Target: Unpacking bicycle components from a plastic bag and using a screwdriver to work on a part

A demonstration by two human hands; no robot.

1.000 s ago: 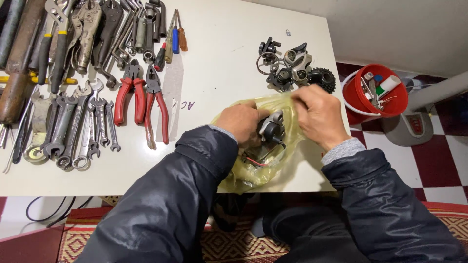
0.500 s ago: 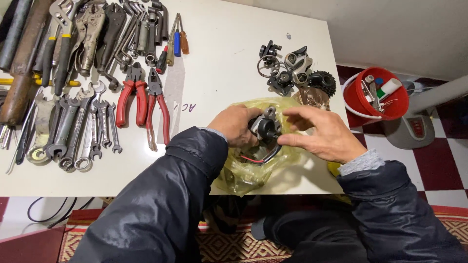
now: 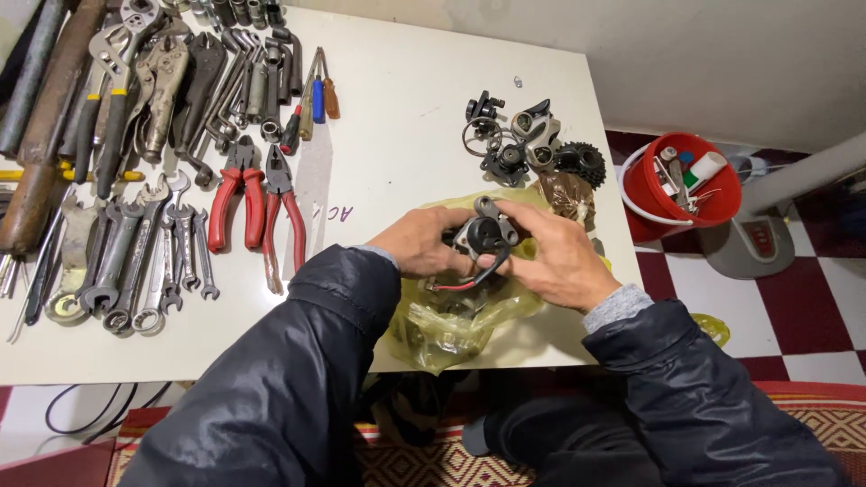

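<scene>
Both my hands hold a small grey metal mechanical part (image 3: 485,236) with a black cable and a thin red wire hanging from it. My left hand (image 3: 422,242) grips it from the left side. My right hand (image 3: 552,257) closes on it from the right, thumb on top. The part is held just above a crumpled yellowish plastic bag (image 3: 460,320) that lies on the white table (image 3: 397,126) near its front edge. I cannot tell what is inside the bag.
A cluster of dark metal parts and a toothed gear (image 3: 534,151) lies behind my hands. Two red-handled pliers (image 3: 260,209), several spanners (image 3: 135,261) and other tools cover the table's left. A red bucket (image 3: 678,185) with small items stands on the checkered floor at right.
The metal part has come up out of the bag and is now raised above it. My right hand went from open fingers beside it to closing on it.
</scene>
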